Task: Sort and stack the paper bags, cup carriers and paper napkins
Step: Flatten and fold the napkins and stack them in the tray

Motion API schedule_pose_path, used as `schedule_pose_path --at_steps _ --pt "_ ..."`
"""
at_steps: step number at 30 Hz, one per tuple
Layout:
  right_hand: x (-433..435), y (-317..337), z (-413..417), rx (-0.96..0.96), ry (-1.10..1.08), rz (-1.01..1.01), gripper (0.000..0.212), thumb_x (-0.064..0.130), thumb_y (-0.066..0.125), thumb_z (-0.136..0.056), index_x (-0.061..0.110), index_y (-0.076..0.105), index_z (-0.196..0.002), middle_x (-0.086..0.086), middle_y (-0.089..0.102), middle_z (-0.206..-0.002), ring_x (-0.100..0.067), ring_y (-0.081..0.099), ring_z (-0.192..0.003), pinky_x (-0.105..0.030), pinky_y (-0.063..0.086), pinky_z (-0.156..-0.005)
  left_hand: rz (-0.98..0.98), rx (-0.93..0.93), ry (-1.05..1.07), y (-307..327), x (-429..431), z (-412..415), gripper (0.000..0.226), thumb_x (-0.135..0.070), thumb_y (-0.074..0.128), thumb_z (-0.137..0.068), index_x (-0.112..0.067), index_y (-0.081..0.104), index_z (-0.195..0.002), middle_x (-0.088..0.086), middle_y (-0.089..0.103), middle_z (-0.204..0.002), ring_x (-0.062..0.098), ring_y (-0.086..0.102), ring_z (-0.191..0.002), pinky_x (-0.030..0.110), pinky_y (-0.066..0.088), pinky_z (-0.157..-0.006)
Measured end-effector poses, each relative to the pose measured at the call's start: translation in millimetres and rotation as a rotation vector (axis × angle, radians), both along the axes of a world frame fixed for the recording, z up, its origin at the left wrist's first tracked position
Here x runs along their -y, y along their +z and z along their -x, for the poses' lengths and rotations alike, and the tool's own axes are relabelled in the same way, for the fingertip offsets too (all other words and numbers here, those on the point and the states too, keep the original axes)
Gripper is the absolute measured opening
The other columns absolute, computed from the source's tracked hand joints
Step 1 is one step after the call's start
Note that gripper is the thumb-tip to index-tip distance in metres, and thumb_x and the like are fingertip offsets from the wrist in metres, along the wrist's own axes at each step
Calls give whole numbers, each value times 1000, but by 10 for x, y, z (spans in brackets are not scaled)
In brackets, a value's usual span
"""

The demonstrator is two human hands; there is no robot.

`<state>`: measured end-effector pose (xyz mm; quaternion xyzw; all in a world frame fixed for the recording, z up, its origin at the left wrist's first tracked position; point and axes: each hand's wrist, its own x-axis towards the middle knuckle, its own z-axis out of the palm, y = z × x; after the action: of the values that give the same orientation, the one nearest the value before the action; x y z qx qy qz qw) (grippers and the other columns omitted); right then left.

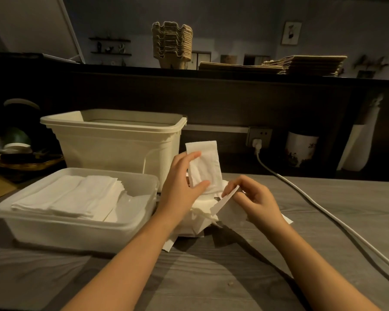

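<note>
Risk: I judged a tug by the right hand (254, 198) could scatter the loose pile (200, 214), and the folded napkin (203, 164) might slip its light pinch.
Left hand: the left hand (181, 185) pinched that napkin upright between thumb and fingers, above the pile.
Right hand: curled fingertips pinched a second napkin (222, 202) by its edge.
Napkins: the pile lay on the counter (346, 194) beneath both hands; a neat stack (76, 196) sat in the tray (54, 234) just left.
Cup carriers (172, 43), paper bags (301, 63): stacked on the shelf (121, 68) behind, well apart.

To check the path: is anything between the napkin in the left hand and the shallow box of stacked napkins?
Nothing visible does. The left hand holds the napkin just right of the shallow box, which is open on top; the tall bin stands behind it.
</note>
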<state>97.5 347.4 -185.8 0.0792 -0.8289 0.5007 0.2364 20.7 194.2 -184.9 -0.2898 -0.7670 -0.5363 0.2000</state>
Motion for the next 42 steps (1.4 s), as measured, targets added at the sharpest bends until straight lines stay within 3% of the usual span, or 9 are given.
schedule_pose_path --at_steps 5,11,16,19,22,25,31,36,42 --pt "-60 41 20 -19 -1 397 23 3 48 -91 18 61 -79 9 60 -74 -9 56 -75 -25 45 -68 176 -49 28 6 -3 -35 65 -17 72 -80 -31 41 -136 -11 29 -144 -12 27 -106 -10 27 -71" --pt "-105 66 32 36 71 636 14 12 53 -89 18 65 -93 5 67 -79 -7 63 -72 -20 48 -61 206 -104 -1 27 -20 -128 62 -17 70 -82 -28 42 -136 -10 31 -144 -3 33 -113 20 41 -92" --pt "-101 68 42 43 109 685 16 17 57 -81 17 64 -95 6 69 -81 -6 65 -74 -21 48 -63 197 -129 -11 9 -35 -127 57 -17 71 -81 -26 44 -132 -10 34 -141 -8 29 -111 2 27 -86" --pt "-92 57 43 49 120 697 23 22 61 -73 16 64 -95 5 69 -84 -7 65 -75 -24 47 -66 231 -103 -29 4 -50 -141 62 -23 71 -82 -29 39 -135 -11 29 -144 -5 29 -113 12 33 -91" --pt "-64 34 50 48 118 689 20 20 61 -75 16 64 -94 5 70 -83 -8 65 -77 -25 47 -71 251 -70 -68 7 -69 -161 64 -31 68 -83 -31 34 -138 -13 23 -147 2 34 -116 1 28 -80" --pt "-28 7 62 26 95 671 21 23 62 -73 16 64 -92 6 69 -83 -13 61 -83 -29 45 -78 310 -62 -64 4 -86 -182 70 -19 66 -85 -33 27 -142 -14 19 -149 1 36 -113 -8 29 -69" --pt "-32 -6 78 25 87 708 10 13 58 -85 17 64 -91 7 71 -85 -11 64 -90 -28 45 -85 410 -136 -65 4 -112 -257 97 6 62 -80 -59 9 -128 -10 16 -150 19 45 -117 16 41 -87" --pt "-21 -22 95 80 68 762 9 13 55 -89 16 63 -92 1 68 -87 -17 61 -88 -38 46 -82 452 -93 -68 -51 -134 -234 87 -1 65 -82 -28 14 -146 -11 12 -151 15 44 -116 6 33 -79" --pt "-36 -49 104 72 8 769 8 13 55 -90 16 60 -95 1 66 -85 -18 60 -82 -33 46 -69 436 -66 -168 -88 -157 -221 87 -14 71 -81 -34 14 -144 -9 20 -149 9 45 -116 12 38 -85"
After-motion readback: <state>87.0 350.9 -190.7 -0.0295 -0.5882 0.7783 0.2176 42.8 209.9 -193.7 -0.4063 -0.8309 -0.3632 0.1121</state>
